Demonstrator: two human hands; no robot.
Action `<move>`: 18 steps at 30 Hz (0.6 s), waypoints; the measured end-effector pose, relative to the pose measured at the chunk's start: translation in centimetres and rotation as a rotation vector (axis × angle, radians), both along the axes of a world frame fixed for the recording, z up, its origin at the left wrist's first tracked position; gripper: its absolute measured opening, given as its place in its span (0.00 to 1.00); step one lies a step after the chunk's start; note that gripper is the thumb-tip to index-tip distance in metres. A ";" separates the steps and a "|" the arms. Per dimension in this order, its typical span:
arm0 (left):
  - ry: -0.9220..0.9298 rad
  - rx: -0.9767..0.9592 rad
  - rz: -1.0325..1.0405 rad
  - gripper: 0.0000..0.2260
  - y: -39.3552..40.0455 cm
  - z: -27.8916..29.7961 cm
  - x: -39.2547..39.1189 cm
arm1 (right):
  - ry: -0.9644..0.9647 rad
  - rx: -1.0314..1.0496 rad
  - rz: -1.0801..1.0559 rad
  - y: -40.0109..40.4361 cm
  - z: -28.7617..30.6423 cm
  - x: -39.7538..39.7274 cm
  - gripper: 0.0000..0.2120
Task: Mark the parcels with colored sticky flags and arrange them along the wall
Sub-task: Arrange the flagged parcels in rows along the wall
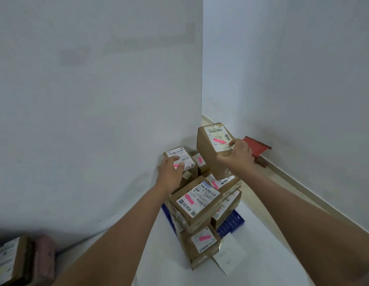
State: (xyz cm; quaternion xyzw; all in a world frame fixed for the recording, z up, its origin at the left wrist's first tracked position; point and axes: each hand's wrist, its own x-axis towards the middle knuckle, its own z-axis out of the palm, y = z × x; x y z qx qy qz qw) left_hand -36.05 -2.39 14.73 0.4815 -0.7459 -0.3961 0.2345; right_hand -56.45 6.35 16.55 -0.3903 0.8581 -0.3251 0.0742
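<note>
White wall [97,100] backs flagged parcels [197,205]; right hand [238,154] grips a raised parcel [212,149], left hand [172,170] rests flat on another [188,162]; stacking nearly done.

Roughly seven brown parcels [195,205] stacked, six pink flags [189,198] visible, one blue crate [231,223], two hands [238,155].
</note>
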 end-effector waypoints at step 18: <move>-0.027 0.023 0.059 0.19 -2.2 -0.7 1.5 | -0.054 0.136 0.041 -3.7 -4.4 0.8 0.30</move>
